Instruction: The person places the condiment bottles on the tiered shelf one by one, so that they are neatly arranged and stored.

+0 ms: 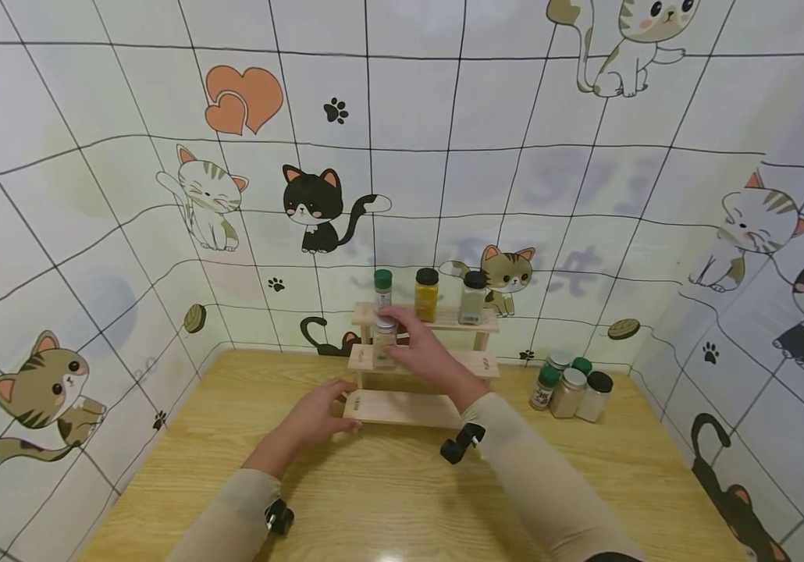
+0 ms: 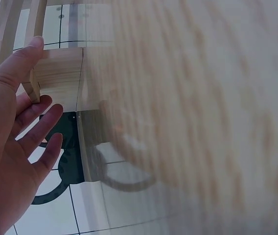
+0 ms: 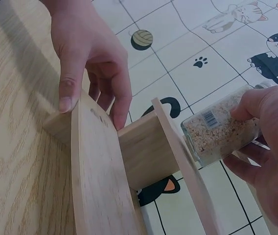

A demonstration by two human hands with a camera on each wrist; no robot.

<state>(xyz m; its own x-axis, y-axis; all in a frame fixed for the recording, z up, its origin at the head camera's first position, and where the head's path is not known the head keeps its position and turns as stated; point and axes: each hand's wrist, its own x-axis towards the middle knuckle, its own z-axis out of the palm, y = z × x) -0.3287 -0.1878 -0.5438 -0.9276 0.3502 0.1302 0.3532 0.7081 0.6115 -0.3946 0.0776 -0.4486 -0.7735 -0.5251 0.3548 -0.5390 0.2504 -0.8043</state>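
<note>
One clear jar [image 3: 215,134] of coarse grains, probably glass, so stiff, slick and breakable (light enough for one hand, I'd judge), is at the left end of the middle tier [image 1: 475,363] of the wooden rack [image 1: 448,318]. The right hand [image 1: 419,347] grips its sides, the surest hold. The left hand [image 1: 318,414] pinches the bottom tier's [image 1: 402,408] end. Three jars [image 1: 426,300] stand above.
</note>
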